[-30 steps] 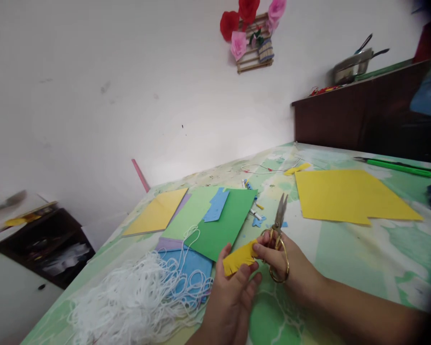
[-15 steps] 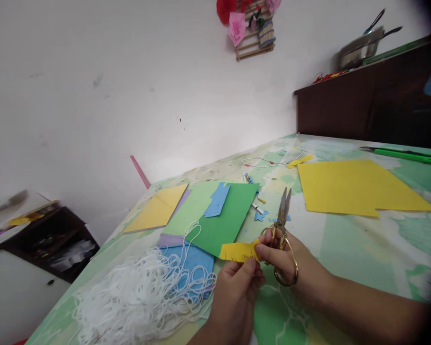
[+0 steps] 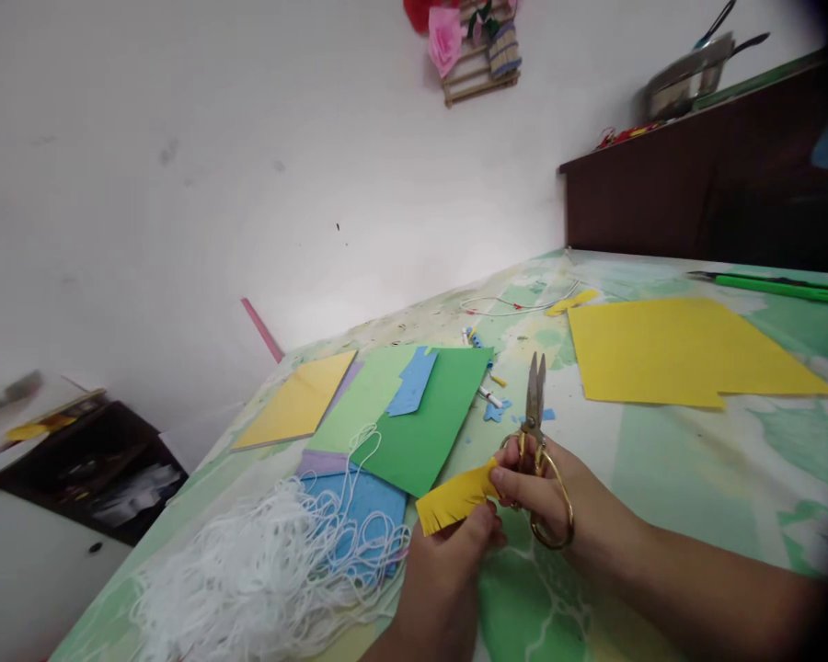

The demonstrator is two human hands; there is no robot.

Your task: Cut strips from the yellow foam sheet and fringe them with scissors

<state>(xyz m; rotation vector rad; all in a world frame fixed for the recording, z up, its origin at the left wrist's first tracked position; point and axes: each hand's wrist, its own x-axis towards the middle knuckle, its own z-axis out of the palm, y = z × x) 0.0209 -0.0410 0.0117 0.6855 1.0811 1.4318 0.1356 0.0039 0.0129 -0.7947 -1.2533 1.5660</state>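
A short yellow paper strip (image 3: pixel 452 496) with a row of fringe cuts along its lower edge is held between both hands. My left hand (image 3: pixel 448 561) pinches it from below, thumb against the fringed side. The fingertips of my right hand (image 3: pixel 545 487) grip the strip's right end. Gold-handled scissors (image 3: pixel 534 405) hang on that same hand, fingers through the loops, blades pointing up and slightly parted. Beyond the strip lie a dark green sheet (image 3: pixel 442 423) and a small blue paper piece (image 3: pixel 414 384). The left fingertips are partly hidden.
A tangle of white cord (image 3: pixel 235 579) lies left of my hands, over a blue sheet (image 3: pixel 365 501). A notched yellow sheet (image 3: pixel 683 354) lies right, with a green-handled tool (image 3: pixel 779 287) behind it. Blue scraps (image 3: pixel 495 411) sit past the scissors. A dark cabinet (image 3: pixel 696 175) borders the table.
The yellow strip has tilted, its left end dropping so more of the fringe shows. The scissors' blades have swung more upright and come closer together. The view has shifted slightly.
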